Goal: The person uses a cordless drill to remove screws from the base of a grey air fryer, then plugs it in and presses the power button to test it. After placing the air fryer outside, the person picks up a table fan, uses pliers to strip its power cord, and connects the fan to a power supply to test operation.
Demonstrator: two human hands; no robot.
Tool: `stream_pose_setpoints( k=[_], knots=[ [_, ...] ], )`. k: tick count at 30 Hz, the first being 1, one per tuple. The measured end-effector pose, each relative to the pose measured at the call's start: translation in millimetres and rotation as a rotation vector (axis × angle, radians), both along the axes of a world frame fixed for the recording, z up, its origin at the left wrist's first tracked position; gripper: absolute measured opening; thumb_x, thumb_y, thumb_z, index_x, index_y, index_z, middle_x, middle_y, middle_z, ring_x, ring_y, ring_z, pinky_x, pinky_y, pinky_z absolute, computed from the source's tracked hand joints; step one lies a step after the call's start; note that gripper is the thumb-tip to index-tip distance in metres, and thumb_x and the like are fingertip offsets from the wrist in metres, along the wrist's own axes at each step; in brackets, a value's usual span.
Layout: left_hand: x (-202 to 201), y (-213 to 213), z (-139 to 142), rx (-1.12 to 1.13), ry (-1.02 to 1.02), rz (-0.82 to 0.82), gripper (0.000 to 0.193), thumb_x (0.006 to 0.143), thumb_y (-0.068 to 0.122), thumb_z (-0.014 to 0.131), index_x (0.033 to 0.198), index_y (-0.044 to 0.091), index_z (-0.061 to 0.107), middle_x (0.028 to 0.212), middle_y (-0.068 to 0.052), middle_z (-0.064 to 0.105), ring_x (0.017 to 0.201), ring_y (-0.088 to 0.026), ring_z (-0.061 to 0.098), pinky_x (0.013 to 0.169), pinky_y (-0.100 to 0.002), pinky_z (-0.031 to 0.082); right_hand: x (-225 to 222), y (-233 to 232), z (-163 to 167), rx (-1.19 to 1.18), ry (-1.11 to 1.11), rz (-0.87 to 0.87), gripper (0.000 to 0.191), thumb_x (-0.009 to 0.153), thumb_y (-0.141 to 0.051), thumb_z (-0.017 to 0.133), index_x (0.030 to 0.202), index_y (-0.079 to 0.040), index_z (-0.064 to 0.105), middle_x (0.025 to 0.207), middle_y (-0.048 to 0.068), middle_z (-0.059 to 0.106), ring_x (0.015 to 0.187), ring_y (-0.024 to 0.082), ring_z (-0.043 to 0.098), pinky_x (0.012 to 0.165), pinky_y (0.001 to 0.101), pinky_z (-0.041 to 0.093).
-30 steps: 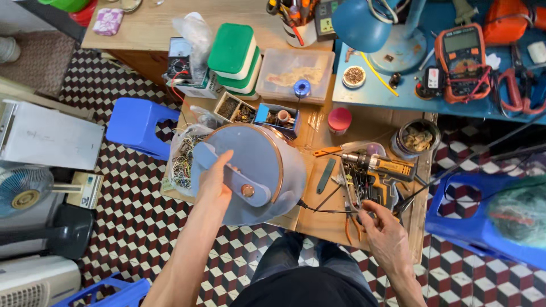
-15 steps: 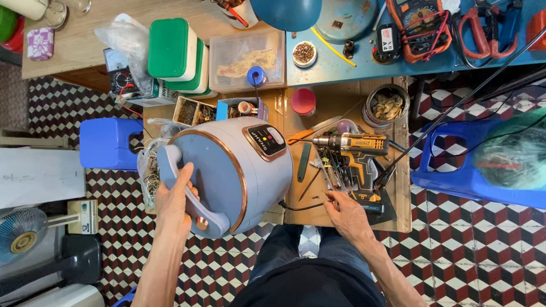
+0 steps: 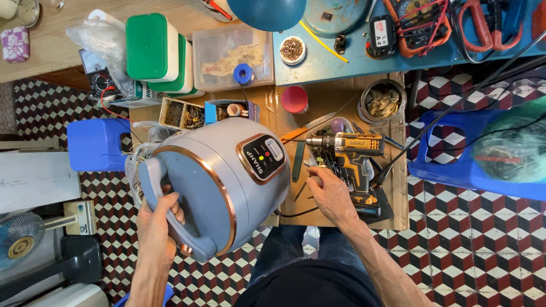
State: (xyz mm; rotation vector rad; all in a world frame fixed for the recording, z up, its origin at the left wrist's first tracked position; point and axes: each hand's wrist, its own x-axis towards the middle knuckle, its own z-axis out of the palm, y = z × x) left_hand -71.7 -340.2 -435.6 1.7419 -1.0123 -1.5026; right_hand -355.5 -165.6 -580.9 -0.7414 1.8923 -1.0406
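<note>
The left hand (image 3: 156, 227) is gripping the grey rice cooker (image 3: 219, 182) at its handle; at 3 o'clock, the right hand (image 3: 330, 193), fingers loosely open, is touching the yellow cordless drill (image 3: 352, 156).

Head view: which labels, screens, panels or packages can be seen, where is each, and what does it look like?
Control panel: on the grey rice cooker held by the left hand; dark rounded square, copper rim, small pale display.
Orange multimeter: blue bench, top right; dark face.
Black battery pack: left of the multimeter; pale label.
Green-lidded white boxes: top left, stacked.
Clear plastic tub: beside them.
</note>
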Motion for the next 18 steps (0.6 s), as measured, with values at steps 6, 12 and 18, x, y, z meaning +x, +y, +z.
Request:
stream_pose_setpoints(
  k=[6,12,18],
  knots=[
    [4,-4,-12,-0.025,0.103,-0.098,0.027,0.084,0.007,0.068,0.110,0.003,0.059,0.068,-0.001,0.048,0.055,-0.012,0.046,0.051,-0.027,0.040,0,-44,12,0.108,-0.257,-0.169,0.039,0.102,-0.032,0.054,0.131,-0.011,0.070,0.090,0.011,0.068,0.080,0.018,0.059,0.073,0.0326,0.048],
    [21,-20,-7,-0.078,0.072,-0.117,0.021,0.087,0.015,0.064,0.104,0.004,0.058,0.067,-0.001,0.047,0.054,-0.012,0.046,0.051,-0.025,0.040,12,-60,28,-0.129,-0.161,-0.134,0.035,0.101,-0.029,0.055,0.122,-0.007,0.071,0.104,0.002,0.071,0.090,0.012,0.062,0.083,0.0259,0.048],
    [21,-29,-4,-0.110,-0.176,-0.009,0.043,0.101,0.046,0.055,0.095,0.005,0.059,0.060,0.001,0.041,0.049,-0.010,0.039,0.045,-0.026,0.033,16,-78,49,-0.124,-0.170,-0.060,0.033,0.098,-0.028,0.062,0.119,-0.006,0.074,0.100,0.003,0.066,0.085,0.014,0.061,0.077,0.0262,0.049]
  ],
)
